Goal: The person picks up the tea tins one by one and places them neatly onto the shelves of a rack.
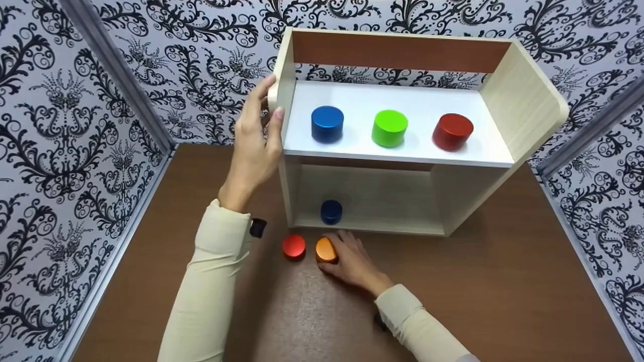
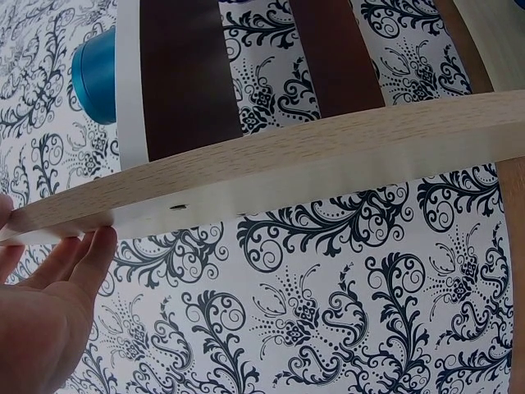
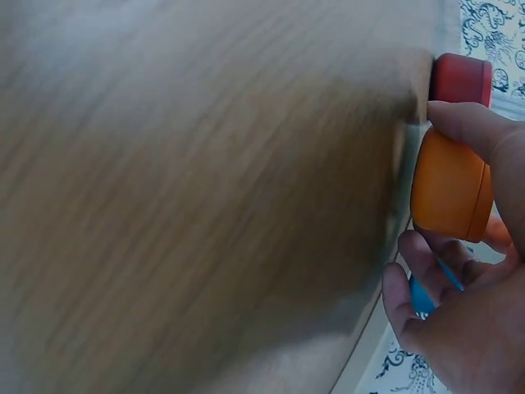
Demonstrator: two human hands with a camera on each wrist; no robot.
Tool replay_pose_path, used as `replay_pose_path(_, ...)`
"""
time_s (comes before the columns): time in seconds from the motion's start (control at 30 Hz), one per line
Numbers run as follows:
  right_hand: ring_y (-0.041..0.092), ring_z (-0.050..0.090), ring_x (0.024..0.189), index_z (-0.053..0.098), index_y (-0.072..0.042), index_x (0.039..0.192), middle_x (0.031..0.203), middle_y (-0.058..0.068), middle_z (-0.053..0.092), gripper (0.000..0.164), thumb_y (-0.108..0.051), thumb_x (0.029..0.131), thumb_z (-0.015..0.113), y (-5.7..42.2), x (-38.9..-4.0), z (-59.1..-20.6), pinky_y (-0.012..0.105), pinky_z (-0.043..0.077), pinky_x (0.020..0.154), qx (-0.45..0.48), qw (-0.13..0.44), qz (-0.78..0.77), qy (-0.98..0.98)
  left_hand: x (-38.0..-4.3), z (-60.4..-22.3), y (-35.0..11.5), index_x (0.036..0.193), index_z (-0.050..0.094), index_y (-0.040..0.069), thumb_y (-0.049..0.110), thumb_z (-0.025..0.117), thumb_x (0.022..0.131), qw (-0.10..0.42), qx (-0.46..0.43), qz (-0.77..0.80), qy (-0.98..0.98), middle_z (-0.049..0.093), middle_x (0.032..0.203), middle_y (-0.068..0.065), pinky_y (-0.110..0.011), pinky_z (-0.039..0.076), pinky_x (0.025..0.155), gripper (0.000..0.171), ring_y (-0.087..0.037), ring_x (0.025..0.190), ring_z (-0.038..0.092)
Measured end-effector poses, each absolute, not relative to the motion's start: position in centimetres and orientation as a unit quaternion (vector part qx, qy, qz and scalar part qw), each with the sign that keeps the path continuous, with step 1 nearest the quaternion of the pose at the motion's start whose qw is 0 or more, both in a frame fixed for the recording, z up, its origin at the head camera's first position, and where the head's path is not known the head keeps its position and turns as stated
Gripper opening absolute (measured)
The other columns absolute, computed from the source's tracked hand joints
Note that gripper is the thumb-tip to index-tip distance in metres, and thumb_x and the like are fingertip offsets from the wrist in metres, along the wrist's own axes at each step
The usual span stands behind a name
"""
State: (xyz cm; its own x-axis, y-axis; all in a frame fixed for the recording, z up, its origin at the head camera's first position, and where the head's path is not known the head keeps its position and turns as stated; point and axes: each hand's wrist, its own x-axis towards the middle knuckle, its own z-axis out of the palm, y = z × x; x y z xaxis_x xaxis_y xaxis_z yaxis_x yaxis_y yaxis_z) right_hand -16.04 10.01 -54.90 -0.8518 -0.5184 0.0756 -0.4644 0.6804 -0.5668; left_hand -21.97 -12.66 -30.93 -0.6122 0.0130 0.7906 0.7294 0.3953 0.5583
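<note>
My left hand point(image 1: 256, 143) grips the front edge of the left side panel point(image 1: 284, 75) of a wooden shelf unit. The left wrist view shows the fingers point(image 2: 94, 258) against the panel's outer face. Low in front of the unit, my right hand point(image 1: 354, 261) holds an orange round container point(image 1: 326, 250) between thumb and fingers. A seam runs round that container point(image 3: 449, 185) near one end. Just left of it a red round container point(image 1: 294, 247) stands on the table. Behind, a dark blue one point(image 1: 331, 212) sits on the lower shelf point(image 1: 382, 201).
On the white upper shelf point(image 1: 357, 95) stand a blue container point(image 1: 327, 124), a green one point(image 1: 390, 128) and a dark red one point(image 1: 453, 131), spaced apart. The unit rests on a brown table point(image 1: 528, 291). Patterned walls point(image 1: 201, 60) enclose the back and sides.
</note>
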Motion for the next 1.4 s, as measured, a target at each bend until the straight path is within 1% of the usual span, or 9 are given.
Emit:
replay_pose_path(0.13,0.040,0.050,0.125,0.055,-0.009,0.141,0.135,0.019,0.052,0.064,-0.031,0.088,0.081,10.9,-16.0,-54.4,0.068,0.037,0.109,-0.261,0.038,-0.302,0.916,-21.9,-30.9,-12.6,0.146,0.041,-0.007,0.001,0.048,0.104,0.366,-0.247,-0.488,-0.753,0.050,0.141,-0.024,-0.034,0.053,0.101,0.043,-0.031,0.119,0.058)
replay_pose_path(0.3,0.040,0.055,0.117,0.057,-0.009,0.139,0.133,0.021,0.054,0.063,-0.032,0.085,0.083,12.3,-16.3,-53.7,0.058,0.048,0.102,-0.241,0.017,-0.295,0.924,-21.9,-30.9,-12.6,0.146,0.041,-0.007,0.001,0.047,0.105,0.369,-0.248,-0.488,-0.751,0.050,0.141,-0.024,-0.033,0.054,0.100,0.043,-0.031,0.117,0.059)
replay_pose_path(0.4,0.039,0.057,0.115,0.059,-0.008,0.137,0.129,0.021,0.056,0.063,-0.031,0.084,0.084,13.1,-16.9,-53.4,0.055,0.051,0.100,-0.231,-0.001,-0.287,0.930,-21.8,-31.0,-12.6,0.146,0.042,-0.007,0.002,0.047,0.105,0.371,-0.248,-0.490,-0.749,0.051,0.141,-0.023,-0.034,0.055,0.099,0.042,-0.030,0.117,0.059)
replay_pose_path(0.6,0.044,0.055,0.120,0.058,-0.007,0.137,0.135,0.027,0.054,0.064,-0.029,0.084,0.085,14.2,-18.3,-53.0,0.059,0.047,0.105,-0.206,-0.007,-0.285,0.936,-21.9,-31.0,-12.6,0.146,0.042,-0.007,0.003,0.048,0.105,0.372,-0.246,-0.490,-0.749,0.051,0.140,-0.023,-0.034,0.055,0.099,0.042,-0.029,0.116,0.059)
replay_pose_path(0.7,0.042,0.056,0.116,0.059,-0.005,0.136,0.128,0.024,0.058,0.063,-0.027,0.084,0.085,14.7,-19.1,-52.9,0.057,0.048,0.103,-0.202,-0.012,-0.290,0.935,-21.9,-31.1,-12.6,0.146,0.042,-0.007,0.003,0.047,0.105,0.371,-0.247,-0.490,-0.749,0.051,0.139,-0.024,-0.033,0.054,0.100,0.042,-0.029,0.116,0.059)
replay_pose_path(0.83,0.035,0.059,0.106,0.058,-0.003,0.135,0.117,0.016,0.059,0.062,-0.025,0.084,0.085,15.2,-20.2,-52.8,0.051,0.054,0.097,-0.203,-0.016,-0.300,0.932,-22.0,-31.1,-12.6,0.146,0.041,-0.007,0.003,0.047,0.105,0.370,-0.248,-0.489,-0.750,0.051,0.139,-0.024,-0.032,0.055,0.100,0.042,-0.029,0.116,0.059)
replay_pose_path(0.93,0.034,0.059,0.105,0.058,-0.002,0.135,0.116,0.016,0.058,0.061,-0.023,0.084,0.085,15.5,-20.9,-52.7,0.050,0.055,0.096,-0.205,-0.018,-0.309,0.928,-22.0,-31.1,-12.6,0.146,0.041,-0.007,0.003,0.047,0.105,0.370,-0.249,-0.489,-0.749,0.051,0.139,-0.024,-0.034,0.055,0.099,0.042,-0.029,0.115,0.059)
replay_pose_path(1.17,0.037,0.057,0.108,0.058,0.000,0.130,0.118,0.020,0.057,0.058,-0.020,0.083,0.085,15.4,-22.3,-52.9,0.052,0.054,0.097,-0.209,-0.038,-0.313,0.926,-22.1,-31.1,-12.6,0.146,0.041,-0.007,0.004,0.048,0.105,0.371,-0.249,-0.489,-0.750,0.051,0.137,-0.024,-0.033,0.056,0.097,0.042,-0.027,0.113,0.059)
replay_pose_path(1.4,0.039,0.055,0.113,0.058,-0.002,0.131,0.121,0.020,0.057,0.057,-0.025,0.085,0.083,15.2,-23.0,-52.8,0.054,0.050,0.100,-0.185,-0.010,-0.298,0.936,-22.0,-31.1,-12.6,0.146,0.041,-0.006,0.004,0.047,0.105,0.365,-0.251,-0.499,-0.745,0.051,0.137,-0.025,-0.034,0.055,0.099,0.043,-0.030,0.114,0.059)
